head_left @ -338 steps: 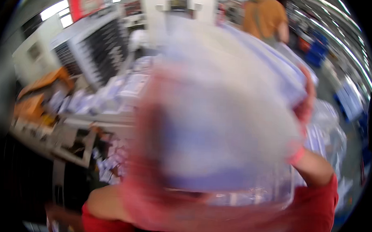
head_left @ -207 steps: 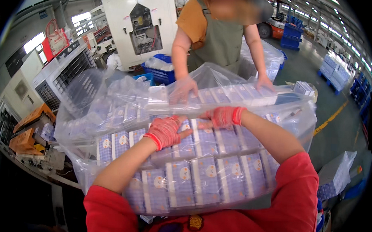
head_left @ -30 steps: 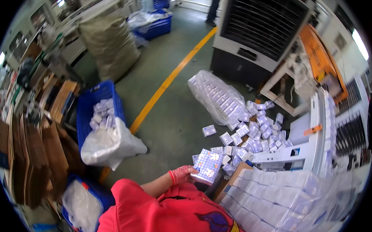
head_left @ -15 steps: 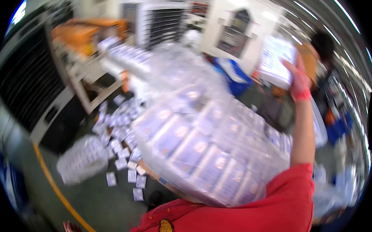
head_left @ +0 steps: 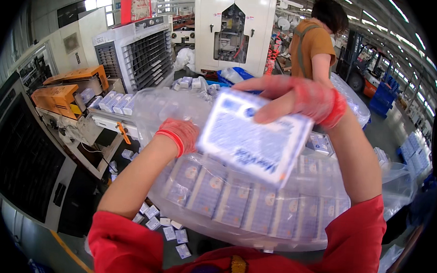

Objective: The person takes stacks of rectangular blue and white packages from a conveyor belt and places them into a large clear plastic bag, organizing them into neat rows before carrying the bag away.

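My right hand [head_left: 298,98], in a red and white glove, grips a flat white and blue pack [head_left: 252,138] of soft-looking goods. The pack is tilted and slightly blurred, with my thumb across its face. To the left, my gloved left hand [head_left: 179,135] has curled fingers at the edge of a large clear plastic bag [head_left: 151,106]; the pack partly hides that area. Below both hands, the bag covers rows of similar blue and white packs [head_left: 233,198], set close side by side.
Loose small packs [head_left: 169,233] lie on the floor at lower left. Further left stand a machine with orange covers [head_left: 67,93] and a grey louvred cooler [head_left: 146,50]. A co-worker in a mustard top [head_left: 312,45] stands at the back right, with a forklift [head_left: 363,67] beyond.
My right hand has brought the pack from the upper right to the middle, over the bag. My left hand has risen from the lower left to the bag. The view has turned right.
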The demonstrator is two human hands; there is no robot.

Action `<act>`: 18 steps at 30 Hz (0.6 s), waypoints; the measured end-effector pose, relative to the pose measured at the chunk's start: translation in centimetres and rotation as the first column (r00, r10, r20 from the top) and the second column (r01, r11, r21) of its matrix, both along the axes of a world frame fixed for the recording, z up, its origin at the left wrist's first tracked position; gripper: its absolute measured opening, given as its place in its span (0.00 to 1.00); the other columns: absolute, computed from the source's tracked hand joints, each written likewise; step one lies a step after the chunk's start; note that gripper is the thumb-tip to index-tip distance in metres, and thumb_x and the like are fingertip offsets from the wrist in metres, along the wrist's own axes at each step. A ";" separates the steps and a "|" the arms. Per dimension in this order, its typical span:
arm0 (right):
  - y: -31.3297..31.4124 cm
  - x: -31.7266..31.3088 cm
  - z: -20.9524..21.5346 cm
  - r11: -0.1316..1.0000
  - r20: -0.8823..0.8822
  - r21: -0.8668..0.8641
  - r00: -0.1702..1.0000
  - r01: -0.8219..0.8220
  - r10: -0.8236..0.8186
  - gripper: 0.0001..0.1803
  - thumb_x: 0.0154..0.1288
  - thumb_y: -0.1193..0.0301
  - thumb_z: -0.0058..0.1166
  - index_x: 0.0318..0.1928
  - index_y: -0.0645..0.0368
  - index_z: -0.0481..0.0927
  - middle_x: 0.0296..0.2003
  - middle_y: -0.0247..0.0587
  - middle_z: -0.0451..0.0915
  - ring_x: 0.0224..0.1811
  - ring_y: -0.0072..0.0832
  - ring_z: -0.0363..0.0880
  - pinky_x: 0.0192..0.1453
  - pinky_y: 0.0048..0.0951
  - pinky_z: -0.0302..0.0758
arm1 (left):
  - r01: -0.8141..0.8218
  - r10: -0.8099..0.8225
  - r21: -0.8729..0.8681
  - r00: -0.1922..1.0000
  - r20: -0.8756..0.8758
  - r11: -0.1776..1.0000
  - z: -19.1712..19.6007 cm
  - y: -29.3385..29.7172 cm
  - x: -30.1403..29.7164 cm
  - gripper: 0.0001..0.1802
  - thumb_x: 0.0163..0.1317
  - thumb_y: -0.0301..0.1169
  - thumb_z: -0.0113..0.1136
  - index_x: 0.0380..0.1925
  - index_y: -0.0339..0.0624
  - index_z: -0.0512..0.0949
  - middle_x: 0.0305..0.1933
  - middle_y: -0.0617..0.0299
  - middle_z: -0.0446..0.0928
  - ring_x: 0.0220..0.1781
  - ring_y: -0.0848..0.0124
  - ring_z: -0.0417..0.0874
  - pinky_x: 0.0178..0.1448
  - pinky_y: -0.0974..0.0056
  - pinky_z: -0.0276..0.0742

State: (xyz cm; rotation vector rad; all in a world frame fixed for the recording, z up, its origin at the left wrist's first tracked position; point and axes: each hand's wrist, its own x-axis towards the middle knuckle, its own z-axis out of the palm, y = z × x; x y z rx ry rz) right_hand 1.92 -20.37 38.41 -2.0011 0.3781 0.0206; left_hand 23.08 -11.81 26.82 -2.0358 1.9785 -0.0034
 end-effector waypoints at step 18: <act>-6.0 12.3 -9.0 0.255 -0.408 -0.865 0.902 -0.432 0.142 0.21 0.48 0.74 0.47 0.46 0.43 0.71 0.45 0.43 0.68 0.51 0.36 0.65 0.51 0.29 0.64 | -0.273 0.022 -0.370 0.828 -0.560 0.888 -2.3 -0.1 2.3 0.21 0.50 0.38 0.50 0.43 0.39 0.68 0.42 0.46 0.72 0.44 0.54 0.73 0.51 0.58 0.67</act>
